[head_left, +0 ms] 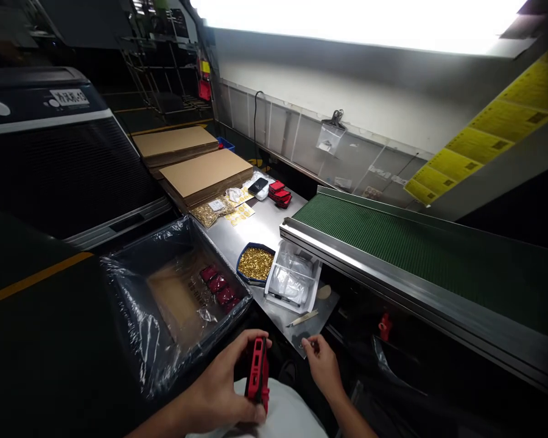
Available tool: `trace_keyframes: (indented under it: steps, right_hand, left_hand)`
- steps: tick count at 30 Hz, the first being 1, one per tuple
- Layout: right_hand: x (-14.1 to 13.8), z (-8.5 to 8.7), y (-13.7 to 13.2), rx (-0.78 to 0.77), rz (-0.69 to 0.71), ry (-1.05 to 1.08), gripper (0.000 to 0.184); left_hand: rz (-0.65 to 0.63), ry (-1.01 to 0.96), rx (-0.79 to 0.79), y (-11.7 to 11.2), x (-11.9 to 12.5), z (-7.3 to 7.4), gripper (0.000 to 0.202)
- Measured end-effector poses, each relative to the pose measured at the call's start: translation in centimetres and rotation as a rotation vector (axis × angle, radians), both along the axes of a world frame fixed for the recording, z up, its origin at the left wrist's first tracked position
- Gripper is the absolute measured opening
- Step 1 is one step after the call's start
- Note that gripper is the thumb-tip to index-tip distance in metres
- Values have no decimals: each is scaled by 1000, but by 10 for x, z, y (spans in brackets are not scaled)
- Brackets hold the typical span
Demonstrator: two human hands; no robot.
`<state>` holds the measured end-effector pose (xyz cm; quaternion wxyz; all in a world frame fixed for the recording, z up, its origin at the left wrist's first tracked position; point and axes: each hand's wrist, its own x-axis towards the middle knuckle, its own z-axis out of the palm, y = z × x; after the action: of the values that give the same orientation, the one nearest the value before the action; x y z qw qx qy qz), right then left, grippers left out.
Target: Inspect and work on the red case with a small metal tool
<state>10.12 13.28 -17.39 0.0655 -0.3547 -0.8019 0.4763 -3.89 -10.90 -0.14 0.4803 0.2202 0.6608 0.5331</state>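
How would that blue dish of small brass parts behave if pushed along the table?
The blue dish looks shallow and heaped with loose brass parts, so probably heavy for its size. On the smooth steel table it would likely slide, not tip. A jolt could spill parts.

Green conveyor, cardboard stacks (flat)
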Motion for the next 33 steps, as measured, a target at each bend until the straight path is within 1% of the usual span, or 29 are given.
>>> trace_keyframes:
  steps: [2,3,5,8,11,14,16,18,19,20,22,23,25,27,30,33]
  right_hand:
    - [6,-38,-1,16,-52,-75,35]
    - [7,-54,0,19,-73,-105,32]
    - [8,-77,2,27,-87,-151,28]
    - [8,-99,9,77,-48,-198,29]
    - [13,-110,15,169,-4,-266,28]
    - [18,-113,18,218,34,-331,28]
    - [17,-109,20,216,62,-340,23]
    - [15,-101,21,206,86,-310,18]
    - [13,-97,22,201,96,-281,19]
    - [12,-94,22,198,104,-247,22]
    - [13,-91,21,196,113,-192,29]
    - [15,-91,20,193,111,-189,30]
    - [22,-95,16,177,96,-241,24]
    - [30,-98,10,152,74,-303,14]
    - [36,-98,-1,100,62,-286,8]
    - [31,-87,-7,-7,67,-251,8]
  left_hand:
    - [51,-81,1,-4,7,-10,98]
    - [81,-96,24,-5,11,-13,98]
    - [141,-126,74,-5,19,-17,90]
    - [230,-193,78,-2,24,-21,78]
    - [379,-260,1,3,21,-30,68]
    - [513,-320,-67,9,13,-40,46]
    - [611,-339,-75,14,8,-44,33]
    - [693,-386,-90,17,3,-46,35]
    - [713,-419,-99,17,2,-46,37]
    - [708,-454,-105,15,0,-46,37]
    - [648,-485,-103,8,-5,-48,39]
    - [618,-480,-95,4,-8,-50,40]
    - [592,-446,-84,-5,-15,-55,43]
    - [600,-409,-76,-10,-21,-62,45]
    - [617,-412,-40,-7,-22,-73,44]
    - [610,-527,-13,5,-12,-78,38]
